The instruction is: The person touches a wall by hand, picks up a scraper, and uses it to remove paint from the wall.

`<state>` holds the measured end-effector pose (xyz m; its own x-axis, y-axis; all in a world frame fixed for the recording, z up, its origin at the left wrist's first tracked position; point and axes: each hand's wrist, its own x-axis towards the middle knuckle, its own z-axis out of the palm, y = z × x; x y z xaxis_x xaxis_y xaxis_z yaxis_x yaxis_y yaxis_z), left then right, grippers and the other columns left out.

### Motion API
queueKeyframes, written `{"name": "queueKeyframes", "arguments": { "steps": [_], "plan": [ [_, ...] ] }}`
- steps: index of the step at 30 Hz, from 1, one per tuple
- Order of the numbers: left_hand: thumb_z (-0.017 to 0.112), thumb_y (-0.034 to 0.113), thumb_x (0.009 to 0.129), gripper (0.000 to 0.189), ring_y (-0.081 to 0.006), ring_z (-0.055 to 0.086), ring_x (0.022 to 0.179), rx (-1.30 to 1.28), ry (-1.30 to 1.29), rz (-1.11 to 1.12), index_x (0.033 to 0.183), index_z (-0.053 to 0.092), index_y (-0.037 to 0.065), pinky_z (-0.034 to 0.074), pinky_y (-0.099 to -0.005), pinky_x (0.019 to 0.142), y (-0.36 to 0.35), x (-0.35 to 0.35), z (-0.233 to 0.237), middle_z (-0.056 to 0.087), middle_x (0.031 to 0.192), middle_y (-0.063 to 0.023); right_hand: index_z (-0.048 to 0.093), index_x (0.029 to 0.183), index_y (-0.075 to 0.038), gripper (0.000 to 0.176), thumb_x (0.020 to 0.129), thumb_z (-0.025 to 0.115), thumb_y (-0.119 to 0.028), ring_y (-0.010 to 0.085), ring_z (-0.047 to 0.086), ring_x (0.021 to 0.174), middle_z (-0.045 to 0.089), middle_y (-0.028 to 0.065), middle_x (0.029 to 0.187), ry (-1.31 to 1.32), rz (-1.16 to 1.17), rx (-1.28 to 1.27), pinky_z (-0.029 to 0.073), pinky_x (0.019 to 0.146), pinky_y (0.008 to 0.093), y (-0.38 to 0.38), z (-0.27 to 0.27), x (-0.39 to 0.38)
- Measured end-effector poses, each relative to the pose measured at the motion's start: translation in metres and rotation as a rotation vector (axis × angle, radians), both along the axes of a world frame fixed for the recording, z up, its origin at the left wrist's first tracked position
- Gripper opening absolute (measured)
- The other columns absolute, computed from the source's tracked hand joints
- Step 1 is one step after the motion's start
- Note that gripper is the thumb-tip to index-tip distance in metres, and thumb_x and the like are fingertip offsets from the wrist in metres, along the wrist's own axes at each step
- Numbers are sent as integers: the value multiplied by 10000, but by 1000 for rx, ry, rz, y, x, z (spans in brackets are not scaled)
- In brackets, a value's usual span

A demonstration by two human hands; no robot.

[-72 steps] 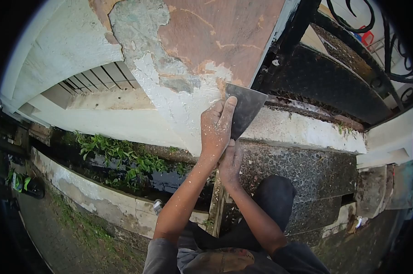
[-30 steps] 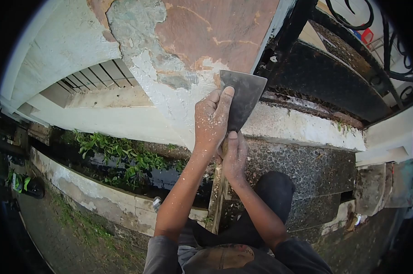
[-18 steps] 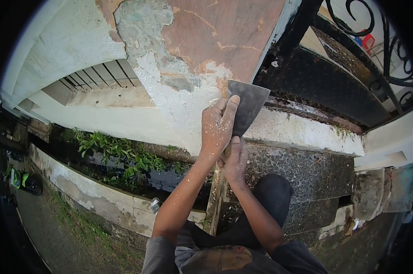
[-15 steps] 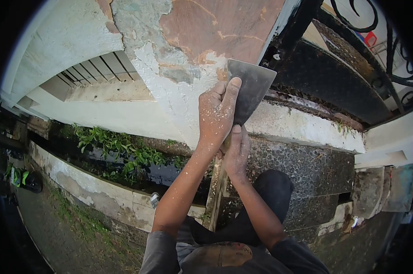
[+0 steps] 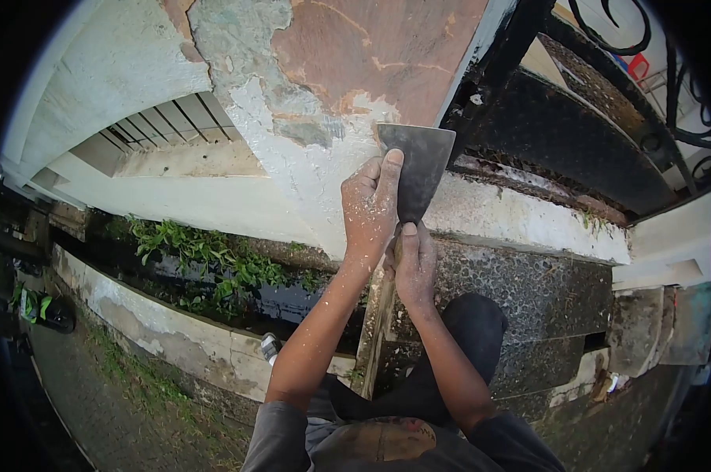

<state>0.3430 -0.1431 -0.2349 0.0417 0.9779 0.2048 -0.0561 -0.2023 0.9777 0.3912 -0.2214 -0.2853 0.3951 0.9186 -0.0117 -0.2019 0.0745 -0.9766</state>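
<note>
A wide metal scraper (image 5: 420,169) is held in both hands, its broad edge up against the lower part of a pillar with peeling white paint (image 5: 336,169). My left hand (image 5: 369,197) grips the blade's left side, thumb lying on the face of the metal. Lower down, my right hand (image 5: 415,263) is wrapped round the handle, thumb near the base of the blade. Pale paint flakes cling to both hands and the left forearm. Above the blade, a bare pinkish-brown patch (image 5: 387,59) shows where no white paint covers the pillar.
A black metal gate (image 5: 560,130) stands right of the pillar. To the left, a ditch with dark water (image 5: 292,303) and green plants (image 5: 206,256) runs below a white wall (image 5: 167,193). A low concrete wall (image 5: 182,334) borders it. A pebbled slab (image 5: 513,291) lies at right.
The scraper and both hands have moved slightly down, and the blade has shifted left and turned a little more upright. Both hands keep their hold.
</note>
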Motion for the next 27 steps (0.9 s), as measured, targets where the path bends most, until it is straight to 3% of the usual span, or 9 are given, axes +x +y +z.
{"name": "queueKeyframes", "arguments": {
  "steps": [7,10,13,14,17,18,22,25,27],
  "plan": [
    [488,284,888,428,-72,280,509,-24,-52,-9,576,419,0,263,-268,441,2,2,4,343,502,2,454,820,-38,318,918,374,-331,48,352,411,381,-25,514,-9,-26,-5,303,381,222,3,6,-2],
    [487,294,889,437,-72,279,500,10,89,38,570,404,7,260,-267,439,-4,3,-3,341,494,2,455,818,-39,323,913,391,-341,44,352,417,383,-26,520,4,-22,5,298,382,221,3,-5,-4],
    [491,300,885,438,-75,272,498,16,-74,16,571,403,9,259,-277,437,8,-5,20,329,487,5,456,833,-39,319,915,388,-339,41,351,417,385,-30,524,-68,-6,59,292,379,220,14,13,-2],
    [494,302,884,449,-75,264,494,39,-88,10,555,389,15,253,-280,430,10,-7,20,321,479,10,445,826,-43,314,918,379,-337,39,356,424,389,-32,527,19,28,45,290,381,215,15,16,-4],
    [493,298,885,454,-71,258,486,39,75,40,545,379,19,246,-274,423,4,-1,-18,322,477,13,425,800,-53,311,916,385,-339,38,359,429,388,-32,527,-26,-37,-32,294,382,211,3,-6,-9],
    [496,300,883,456,-69,260,485,11,110,39,545,376,19,245,-272,422,3,-3,-10,315,476,12,426,798,-55,312,916,384,-341,38,362,426,387,-30,526,-24,-31,-20,300,379,209,6,-12,-7],
    [512,312,872,473,-76,264,498,-15,-153,-38,536,357,17,252,-288,430,8,-7,26,301,472,6,455,838,-50,309,922,361,-332,39,364,424,393,-28,528,-46,0,65,298,375,209,14,18,-4],
    [492,293,885,460,-73,262,487,9,87,15,542,366,13,247,-281,425,4,-2,-5,307,467,6,442,815,-53,312,918,376,-339,42,364,426,395,-25,529,-72,-42,21,296,376,207,6,-3,-3],
    [496,301,881,458,-73,263,487,60,16,33,547,387,7,249,-286,427,11,1,-4,311,468,-2,437,820,-49,320,919,371,-346,39,360,424,390,-25,527,-84,-21,45,294,375,206,9,7,-1]
  ]
}}
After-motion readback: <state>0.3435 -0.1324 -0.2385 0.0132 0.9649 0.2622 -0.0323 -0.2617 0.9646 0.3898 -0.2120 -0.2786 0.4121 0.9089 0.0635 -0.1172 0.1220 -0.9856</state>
